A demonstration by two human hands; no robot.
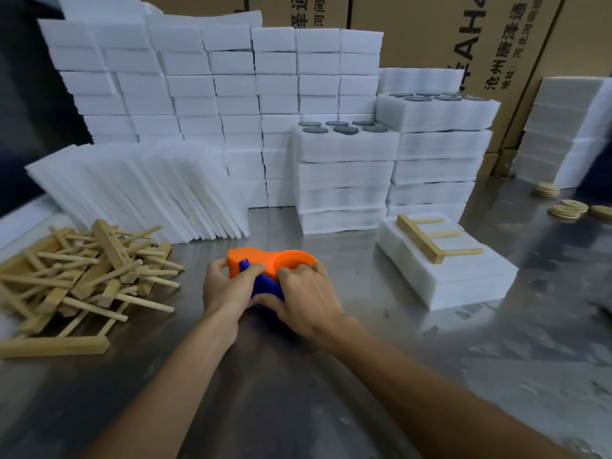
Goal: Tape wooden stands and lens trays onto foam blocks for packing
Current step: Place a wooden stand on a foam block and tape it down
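Where the steel counter [298, 376] lies bare in front of the stacks, both hands meet on an orange and blue tape dispenser [265, 265] resting on it. The left hand [225, 286] curls round its near left end; the right hand [306, 293] grasps the blue handle and round end. A heap of wooden stands [82, 276] lies left. Right, one wooden stand [430, 240] rests on a foam block [463, 279]. Behind, foam lens trays [344, 144] hold dark discs.
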